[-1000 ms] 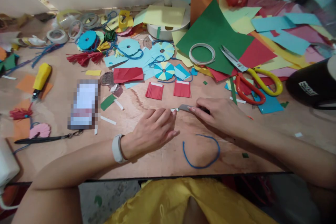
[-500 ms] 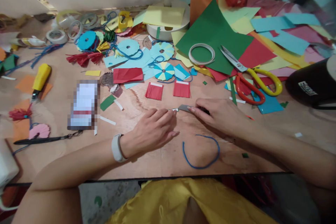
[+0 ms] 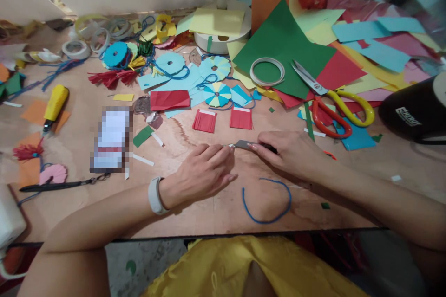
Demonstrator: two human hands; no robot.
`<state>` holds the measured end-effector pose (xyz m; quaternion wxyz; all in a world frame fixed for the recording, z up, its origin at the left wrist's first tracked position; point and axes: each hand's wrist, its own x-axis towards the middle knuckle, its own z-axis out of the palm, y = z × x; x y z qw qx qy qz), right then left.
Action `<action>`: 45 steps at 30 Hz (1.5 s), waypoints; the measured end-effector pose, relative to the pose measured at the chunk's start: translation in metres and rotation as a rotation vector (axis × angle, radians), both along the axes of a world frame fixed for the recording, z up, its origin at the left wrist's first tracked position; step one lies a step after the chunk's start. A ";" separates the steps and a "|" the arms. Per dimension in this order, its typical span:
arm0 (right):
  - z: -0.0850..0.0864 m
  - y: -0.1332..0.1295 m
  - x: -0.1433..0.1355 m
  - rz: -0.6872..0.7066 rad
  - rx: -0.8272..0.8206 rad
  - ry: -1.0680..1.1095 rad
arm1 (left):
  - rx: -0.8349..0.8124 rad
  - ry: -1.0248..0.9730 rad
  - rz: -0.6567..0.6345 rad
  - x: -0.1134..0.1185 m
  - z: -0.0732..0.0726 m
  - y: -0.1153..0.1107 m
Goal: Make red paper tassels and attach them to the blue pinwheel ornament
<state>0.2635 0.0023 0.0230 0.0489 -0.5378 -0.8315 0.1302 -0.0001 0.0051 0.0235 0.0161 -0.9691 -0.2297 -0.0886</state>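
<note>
Low over the wooden table, my right hand (image 3: 284, 148) grips a knife (image 3: 244, 144) with a grey blade and a dark handle mostly hidden in the fingers. The blade points left and its tip meets the fingertips of my left hand (image 3: 207, 167). Those fingers are bent and pressed together on the tabletop, pinching a small white-and-green strip (image 3: 230, 145), most of it covered. Just beyond the hands lie two fringed red paper pieces (image 3: 204, 121), each with a white band along its top. A curved blue cord (image 3: 267, 221) rests nearer the table edge.
Scissors (image 3: 327, 93) and a tape roll (image 3: 267, 72) lie on coloured paper (image 3: 282, 46) at the back right, near a black mug (image 3: 413, 109). To the left are a phone (image 3: 112, 139) and a yellow cutter (image 3: 55, 104). Paper discs (image 3: 218, 94) and tassels sit behind.
My right hand and the knife have shifted very slightly, with the blade tip a touch closer to my left fingertips. My left hand stays in place.
</note>
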 end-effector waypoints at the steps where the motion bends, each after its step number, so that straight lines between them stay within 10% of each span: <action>1: 0.000 0.000 0.000 0.000 0.004 0.000 | 0.010 -0.014 -0.004 0.000 0.000 0.000; 45: -0.001 -0.001 -0.001 0.013 0.034 -0.016 | 0.070 -0.051 0.038 0.003 -0.007 0.002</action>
